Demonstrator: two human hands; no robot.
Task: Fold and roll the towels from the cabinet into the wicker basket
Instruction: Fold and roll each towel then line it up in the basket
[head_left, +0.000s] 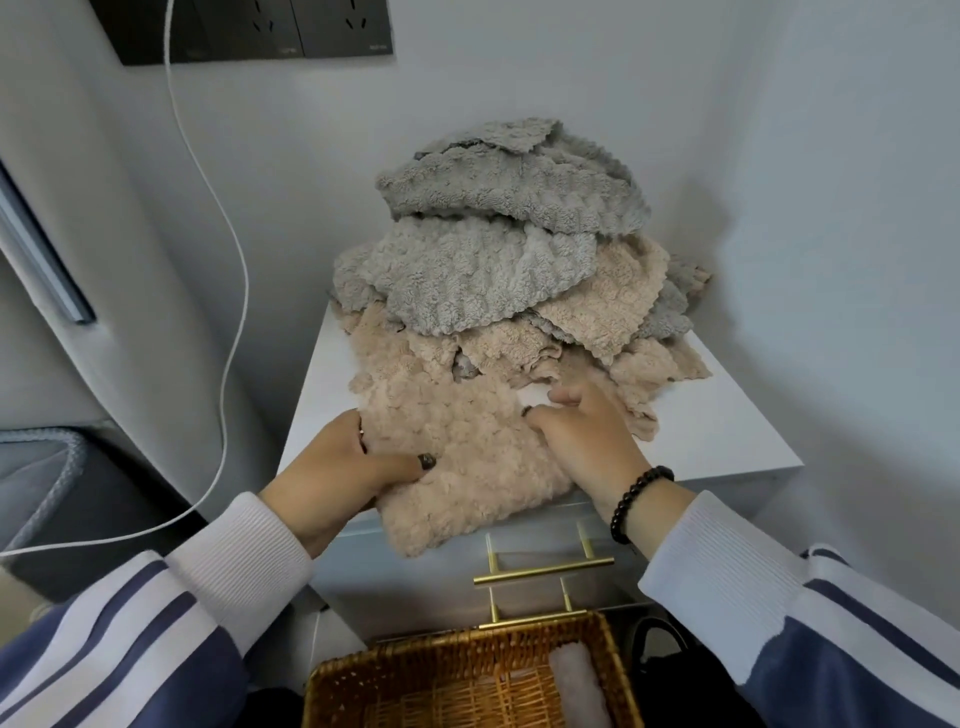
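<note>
A beige fluffy towel (457, 457) lies folded lengthwise on the front of the white cabinet top (727, 436), its near end hanging over the edge. My left hand (337, 467) grips its left edge, thumb on top. My right hand (587, 431) pinches its right edge with curled fingers. Behind it rises a loose pile of grey towels (493, 249) and beige towels (613, 312). The wicker basket (467, 670) stands below the cabinet front, with a white rolled towel (576, 680) inside at the right.
Gold drawer handles (540, 569) stick out of the cabinet front above the basket. A white cable (228, 322) hangs from black wall sockets (244, 26) at the left. White walls close the corner behind and right. A dark grey object (47, 478) sits low at the left.
</note>
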